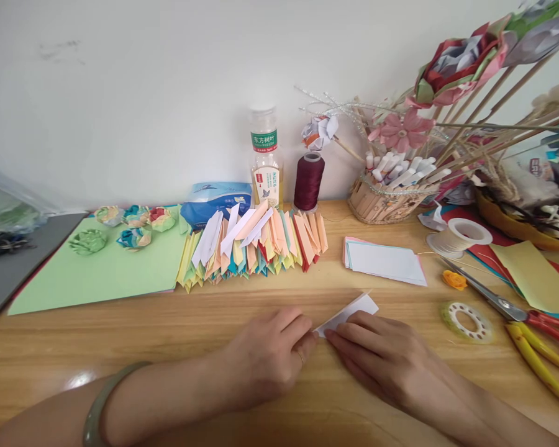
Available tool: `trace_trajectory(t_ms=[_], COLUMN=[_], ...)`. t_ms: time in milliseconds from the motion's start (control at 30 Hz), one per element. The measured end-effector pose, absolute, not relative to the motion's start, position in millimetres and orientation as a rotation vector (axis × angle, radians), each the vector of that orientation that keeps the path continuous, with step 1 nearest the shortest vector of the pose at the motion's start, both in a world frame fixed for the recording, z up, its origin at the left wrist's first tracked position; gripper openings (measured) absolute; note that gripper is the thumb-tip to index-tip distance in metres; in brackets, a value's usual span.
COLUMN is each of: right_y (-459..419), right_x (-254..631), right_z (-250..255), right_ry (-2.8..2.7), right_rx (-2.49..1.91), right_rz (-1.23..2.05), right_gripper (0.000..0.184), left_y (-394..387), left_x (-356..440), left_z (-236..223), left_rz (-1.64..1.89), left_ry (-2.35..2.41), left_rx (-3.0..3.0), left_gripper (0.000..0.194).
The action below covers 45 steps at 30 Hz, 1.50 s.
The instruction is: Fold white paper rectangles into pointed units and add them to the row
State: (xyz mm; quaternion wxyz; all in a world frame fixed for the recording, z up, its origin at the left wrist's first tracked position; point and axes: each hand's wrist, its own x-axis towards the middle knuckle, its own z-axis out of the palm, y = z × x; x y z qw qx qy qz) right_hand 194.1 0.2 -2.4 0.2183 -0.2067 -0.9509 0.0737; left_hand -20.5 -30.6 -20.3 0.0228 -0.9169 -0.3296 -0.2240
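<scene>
A folded strip of white paper lies on the wooden table between my hands, slanting up to the right. My left hand pinches its lower left end with fingers closed. My right hand has its fingers bent over the strip and presses it near the same end; part of the paper is hidden beneath them. Just beyond sits a stack of paper slips, white on top. A long heap of folded paper pieces in white, orange, yellow, red and blue lies farther back on the left.
Paper flowers rest on green sheets at the left. A tissue pack, a bottle and a maroon thread spool stand by the wall. Rightward are a marker basket, tape, scissors and yellow-handled pliers.
</scene>
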Motion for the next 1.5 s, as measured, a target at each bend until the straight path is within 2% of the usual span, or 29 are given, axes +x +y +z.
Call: trace_trajectory(t_ms=[533, 700, 800, 900, 1033, 1133, 1267, 1500], right_y=[3, 1, -2, -3, 1, 5, 5, 4], right_x=[202, 200, 196, 193, 196, 199, 200, 194], right_z=[0, 9, 13, 14, 10, 6, 1, 1], right_ry=[-2.72, -2.795, -2.812, -2.776, -2.578, -2.39, -2.368, -2.415], right_rx=[-0.446, -0.43, -0.535, -0.618, -0.699, -0.973, -1.272, -1.313], right_rz=[0.232, 0.434, 0.591, 0.665, 0.574, 0.505, 0.603, 0.543], right_gripper=[0.02, 0.022, 0.019, 0.019, 0.021, 0.018, 0.017, 0.016], left_y=[-26, -22, -25, -31, -33, -29, -24, -24], left_x=[-20, -23, -23, -21, -19, -21, -24, -25], left_z=[-18, -12, -14, -17, -14, -9, -5, -7], left_rz=[-0.59, -0.535, -0.556, -0.625, -0.601, -0.602, -0.573, -0.594], left_ry=[-0.939, -0.954, -0.949, -0.955, -0.927, -0.842, -0.778, -0.732], left_rx=[-2.695, -2.601, -2.581, -2.639, -2.716, -2.764, -2.771, -2.7], left_gripper=[0.007, 0.009, 0.015, 0.011, 0.016, 0.022, 0.026, 0.021])
